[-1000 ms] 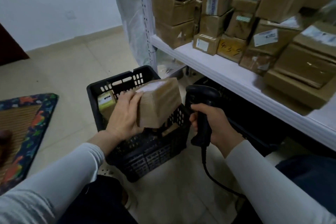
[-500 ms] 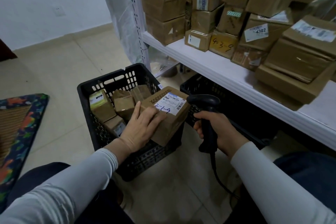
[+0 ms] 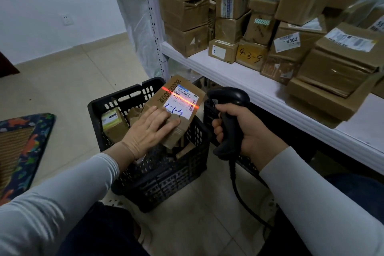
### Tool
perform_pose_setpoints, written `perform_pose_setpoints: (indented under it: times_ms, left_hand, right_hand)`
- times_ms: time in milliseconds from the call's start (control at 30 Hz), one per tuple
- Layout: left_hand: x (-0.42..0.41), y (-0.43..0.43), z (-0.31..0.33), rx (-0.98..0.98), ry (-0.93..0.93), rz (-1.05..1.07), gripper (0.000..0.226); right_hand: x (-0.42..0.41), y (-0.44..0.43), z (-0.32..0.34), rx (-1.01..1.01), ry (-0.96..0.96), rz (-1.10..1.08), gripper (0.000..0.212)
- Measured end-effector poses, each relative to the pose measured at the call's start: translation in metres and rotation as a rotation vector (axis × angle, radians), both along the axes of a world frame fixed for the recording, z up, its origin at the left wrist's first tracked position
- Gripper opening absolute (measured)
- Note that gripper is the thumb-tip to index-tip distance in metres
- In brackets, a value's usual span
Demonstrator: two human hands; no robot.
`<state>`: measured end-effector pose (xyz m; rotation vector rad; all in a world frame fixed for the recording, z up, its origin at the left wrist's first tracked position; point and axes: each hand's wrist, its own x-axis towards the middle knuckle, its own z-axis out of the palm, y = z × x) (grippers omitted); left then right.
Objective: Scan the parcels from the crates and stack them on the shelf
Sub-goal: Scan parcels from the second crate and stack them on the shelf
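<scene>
A brown cardboard parcel (image 3: 164,100) lies tilted over the black plastic crate (image 3: 166,183), its white label marked "2-1-9" facing up. My left hand (image 3: 149,131) rests flat on the parcel's near half, fingers straight. My right hand (image 3: 251,133) grips a black corded barcode scanner (image 3: 228,100) just right of the parcel. The scanner's red line runs across the label. Several smaller parcels (image 3: 113,122) sit in the crate under and left of the held one. The white shelf (image 3: 249,83) runs above and to the right.
Many stacked cardboard parcels (image 3: 259,27) fill the shelf, leaving a bare strip along its front edge. A second black crate (image 3: 247,164) stands under the shelf behind the scanner. A patterned mat (image 3: 20,147) lies on the tiled floor at left.
The parcel was turned label-up and lowered onto the crate. My left hand moved on top of it, the scanner came level with the label and its red line now lights it.
</scene>
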<state>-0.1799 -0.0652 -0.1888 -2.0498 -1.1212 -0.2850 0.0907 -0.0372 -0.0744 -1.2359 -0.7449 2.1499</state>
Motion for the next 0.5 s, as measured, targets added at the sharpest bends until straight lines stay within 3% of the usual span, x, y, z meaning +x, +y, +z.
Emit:
perform_pose_setpoints:
  times_ms: [100, 500]
  left_hand:
    - [0.003, 0.003, 0.006, 0.033, 0.031, -0.014, 0.043]
    - [0.0, 0.002, 0.026, 0.086, 0.083, -0.029, 0.04]
  right_hand:
    - [-0.003, 0.0, 0.013, 0.039, 0.012, -0.001, 0.017]
    - [0.002, -0.007, 0.039, 0.09, 0.014, -0.04, 0.025]
